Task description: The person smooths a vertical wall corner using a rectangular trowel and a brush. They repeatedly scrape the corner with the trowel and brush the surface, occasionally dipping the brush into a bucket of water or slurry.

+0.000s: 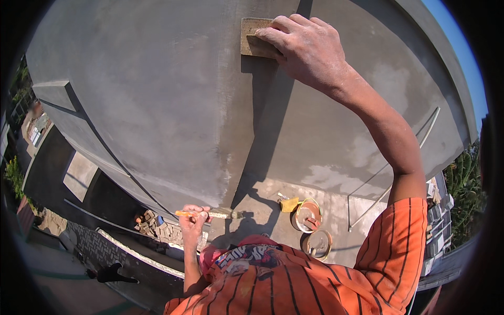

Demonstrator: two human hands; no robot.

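Note:
A smooth grey plastered wall (pixel 157 79) fills most of the view in front of me. High up, my right hand (pixel 312 50) grips a rectangular, worn plastering float (pixel 252 46), which lies at the wall and casts a shadow below itself. A darker, damp-looking vertical band runs down the wall beneath the float. Low on the left, my left hand (pixel 192 224) is closed around a brush (pixel 218 214) with an orange handle end. The brush points to the right, and its bristle end is small and dark against the floor.
Two round buckets (pixel 318 244) stand on the concrete floor below, one with a reddish object in it, beside a yellow item (pixel 289 204). A pale pole (pixel 388 184) leans at right. Broken bricks (pixel 156 229) lie beyond a ledge at left; another person (pixel 113 274) is far below.

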